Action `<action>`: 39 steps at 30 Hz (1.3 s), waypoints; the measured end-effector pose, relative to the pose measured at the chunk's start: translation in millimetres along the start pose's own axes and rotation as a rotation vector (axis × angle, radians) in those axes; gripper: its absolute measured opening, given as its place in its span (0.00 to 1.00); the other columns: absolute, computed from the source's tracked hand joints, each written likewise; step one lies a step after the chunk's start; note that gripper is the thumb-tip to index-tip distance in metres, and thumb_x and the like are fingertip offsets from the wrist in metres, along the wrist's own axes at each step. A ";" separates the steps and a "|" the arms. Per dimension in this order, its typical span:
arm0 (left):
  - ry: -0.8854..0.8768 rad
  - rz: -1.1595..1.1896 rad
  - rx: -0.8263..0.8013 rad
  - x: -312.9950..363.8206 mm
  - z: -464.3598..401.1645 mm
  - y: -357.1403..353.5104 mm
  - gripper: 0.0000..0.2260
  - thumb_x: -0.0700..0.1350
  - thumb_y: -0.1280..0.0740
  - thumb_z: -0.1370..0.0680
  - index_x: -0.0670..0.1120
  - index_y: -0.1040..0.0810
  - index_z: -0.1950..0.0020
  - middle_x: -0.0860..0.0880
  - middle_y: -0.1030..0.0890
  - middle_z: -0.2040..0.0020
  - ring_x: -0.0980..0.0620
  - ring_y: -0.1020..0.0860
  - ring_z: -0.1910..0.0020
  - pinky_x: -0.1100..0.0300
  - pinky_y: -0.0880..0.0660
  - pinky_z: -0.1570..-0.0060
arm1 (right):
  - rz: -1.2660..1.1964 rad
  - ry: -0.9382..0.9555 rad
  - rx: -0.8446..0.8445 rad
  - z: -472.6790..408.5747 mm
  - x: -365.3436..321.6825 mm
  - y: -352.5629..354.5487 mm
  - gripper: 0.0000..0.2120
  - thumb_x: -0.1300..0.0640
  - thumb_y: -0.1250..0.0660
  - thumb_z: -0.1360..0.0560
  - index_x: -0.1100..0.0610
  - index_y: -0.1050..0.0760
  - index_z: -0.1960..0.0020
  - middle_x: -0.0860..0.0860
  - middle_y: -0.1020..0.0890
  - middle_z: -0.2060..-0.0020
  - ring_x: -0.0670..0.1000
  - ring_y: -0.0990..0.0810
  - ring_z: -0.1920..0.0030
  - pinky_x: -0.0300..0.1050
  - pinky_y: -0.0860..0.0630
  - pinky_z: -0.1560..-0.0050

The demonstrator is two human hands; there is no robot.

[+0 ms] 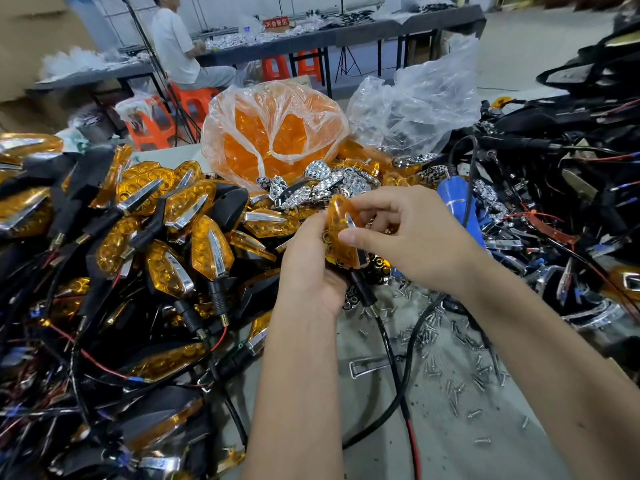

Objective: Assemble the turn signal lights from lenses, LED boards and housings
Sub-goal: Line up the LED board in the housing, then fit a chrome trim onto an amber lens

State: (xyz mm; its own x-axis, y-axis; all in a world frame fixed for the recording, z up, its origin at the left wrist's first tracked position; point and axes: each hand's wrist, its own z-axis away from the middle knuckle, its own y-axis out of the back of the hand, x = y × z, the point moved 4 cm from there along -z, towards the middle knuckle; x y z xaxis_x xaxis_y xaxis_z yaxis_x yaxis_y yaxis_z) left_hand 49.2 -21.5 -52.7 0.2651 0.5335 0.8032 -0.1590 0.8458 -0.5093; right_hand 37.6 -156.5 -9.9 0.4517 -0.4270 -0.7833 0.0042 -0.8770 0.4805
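Both hands grip one amber turn signal light (pixel 341 233) above the table (pixel 446 441): left hand (pixel 311 268) closed around its black housing, right hand (pixel 408 237) pinching the lens. Finished lights (pixel 173 237) heap left; loose screws (pixel 460 341) lie right.

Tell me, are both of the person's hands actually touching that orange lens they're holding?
Touching. The head view shows the left hand cupping the orange lens from below, while the right hand has fingertips pinching its upper edge.
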 end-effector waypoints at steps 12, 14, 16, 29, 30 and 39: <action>0.154 0.076 -0.117 -3.3 -0.7 -2.4 0.15 0.46 0.41 0.17 0.40 0.16 0.46 0.42 0.15 0.49 0.44 0.16 0.50 0.50 0.17 0.48 | 0.093 -0.007 -0.101 0.5 -4.7 -0.1 0.10 0.54 0.20 0.27 0.51 0.14 0.47 0.47 0.18 0.64 0.43 0.22 0.70 0.34 0.25 0.68; 0.160 0.050 -0.138 -4.7 0.2 -4.0 0.18 0.47 0.42 0.16 0.39 0.16 0.45 0.41 0.15 0.49 0.45 0.16 0.50 0.49 0.19 0.42 | 0.098 -0.031 -0.126 0.6 -1.5 2.9 0.08 0.55 0.21 0.26 0.52 0.15 0.47 0.48 0.20 0.69 0.43 0.24 0.74 0.34 0.26 0.70; 0.159 0.032 -0.145 -4.5 1.5 -6.0 0.16 0.46 0.41 0.17 0.40 0.16 0.46 0.42 0.15 0.50 0.46 0.16 0.51 0.51 0.18 0.45 | 0.109 -0.026 -0.126 0.7 -1.1 4.9 0.08 0.55 0.21 0.25 0.52 0.15 0.47 0.50 0.20 0.69 0.44 0.24 0.73 0.39 0.23 0.69; 0.064 0.145 -0.167 1.0 2.3 -10.4 0.12 0.47 0.37 0.28 0.43 0.17 0.62 0.44 0.18 0.59 0.45 0.17 0.62 0.52 0.23 0.53 | 0.032 0.040 -0.063 -1.0 -7.3 -1.2 0.17 0.54 0.21 0.26 0.40 0.16 0.39 0.49 0.20 0.51 0.56 0.21 0.63 0.58 0.19 0.50; 0.049 0.166 -0.181 1.9 3.3 -11.4 0.11 0.47 0.36 0.30 0.42 0.17 0.61 0.43 0.17 0.60 0.45 0.17 0.63 0.53 0.22 0.55 | 0.026 0.032 -0.063 -1.3 -7.0 -0.9 0.19 0.53 0.21 0.26 0.39 0.17 0.38 0.49 0.20 0.50 0.55 0.21 0.62 0.57 0.19 0.49; 0.043 0.254 -0.232 4.1 8.7 -11.7 0.37 0.69 0.42 0.20 0.37 0.13 0.43 0.38 0.15 0.40 0.38 0.15 0.42 0.40 0.22 0.38 | 0.010 -0.015 -0.040 -0.9 -1.1 -4.8 0.23 0.53 0.22 0.25 0.41 0.20 0.32 0.33 0.18 0.53 0.41 0.21 0.56 0.33 0.25 0.51</action>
State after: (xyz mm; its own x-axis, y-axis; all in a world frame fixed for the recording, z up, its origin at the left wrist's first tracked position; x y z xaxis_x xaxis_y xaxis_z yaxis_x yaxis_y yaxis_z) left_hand 43.9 -29.1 -40.7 0.2849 0.7219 0.6307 -0.0058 0.6592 -0.7519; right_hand 37.9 -151.7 -11.0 0.4387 -0.4391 -0.7840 0.0356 -0.8633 0.5034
